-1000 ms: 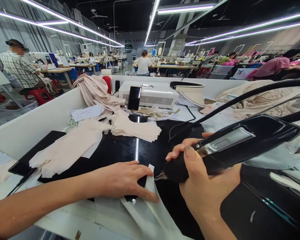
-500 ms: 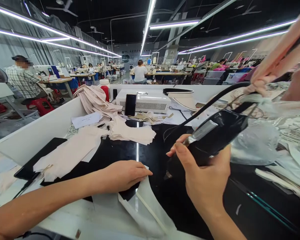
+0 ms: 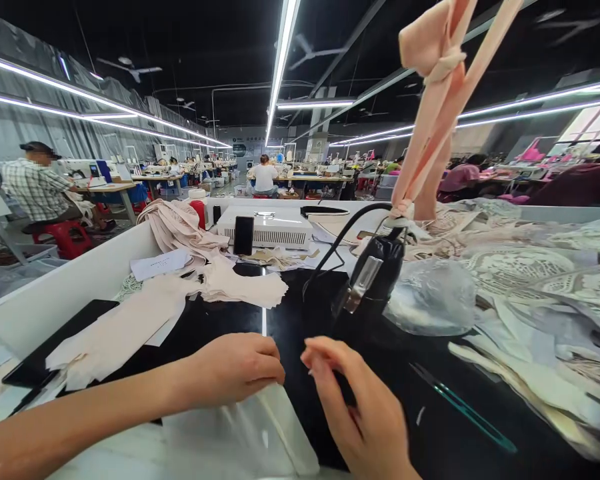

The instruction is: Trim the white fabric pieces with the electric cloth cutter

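My left hand [image 3: 247,365] is closed at the upper corner of a whitish translucent piece of material [image 3: 275,433], which lies over the front edge of the black work surface. To its right, my right hand [image 3: 363,407] is raised with thumb and forefinger pinched together; whether anything small is between them I cannot make out. Behind it, a black corded hand tool [image 3: 373,273] with a metal plate hangs from a knotted pink cloth strap [image 3: 425,140], touched by neither hand.
Pale pink cut fabric pieces [image 3: 145,313] lie at the left, with a paper slip [image 3: 160,264]. A phone [image 3: 243,235] leans on a white vented box [image 3: 285,227]. Teal tweezers [image 3: 475,417], a plastic bag [image 3: 430,300] and lace pieces [image 3: 525,267] lie at the right.
My right hand has let go of the black tool and come down leftward, close to my left hand. The tool now hangs from the strap. The head view has shifted right and up.
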